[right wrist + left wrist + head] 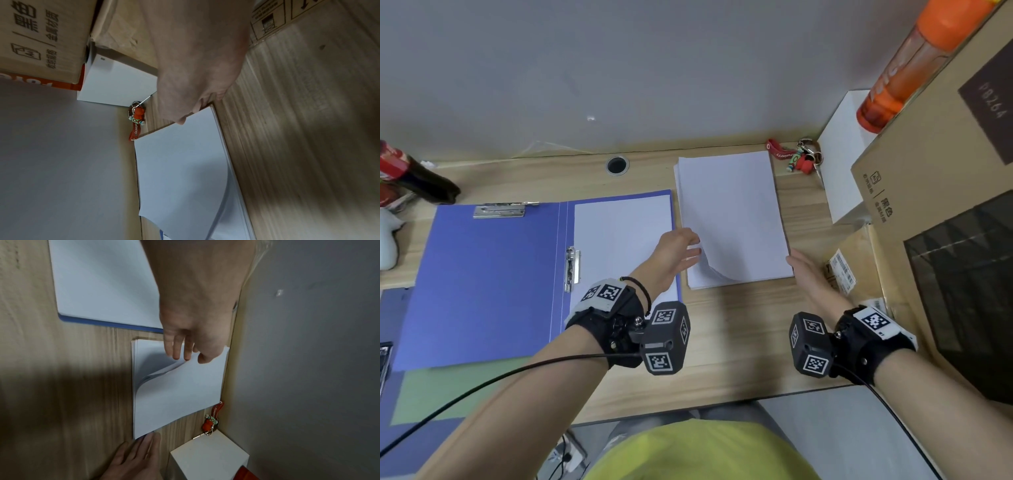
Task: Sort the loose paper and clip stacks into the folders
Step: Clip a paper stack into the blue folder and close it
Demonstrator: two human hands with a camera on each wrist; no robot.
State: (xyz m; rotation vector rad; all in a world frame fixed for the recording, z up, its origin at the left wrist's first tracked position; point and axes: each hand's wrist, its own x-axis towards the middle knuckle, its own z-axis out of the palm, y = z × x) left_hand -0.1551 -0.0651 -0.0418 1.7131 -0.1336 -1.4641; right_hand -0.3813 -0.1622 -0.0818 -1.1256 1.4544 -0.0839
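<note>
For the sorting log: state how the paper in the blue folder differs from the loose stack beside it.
The paper in the folder lies flat and untouched; the loose stack has its near-left corner lifted by the left hand. The folder paper rests on the open blue folder; the stack sits on bare desk, steadied by the right hand. Both are blank white.

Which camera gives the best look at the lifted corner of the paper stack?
The left wrist view: the left hand peels the top sheets of the paper stack up, the gap showing. The head view shows the curl smaller; the right wrist view shows it only edge-on.
</note>
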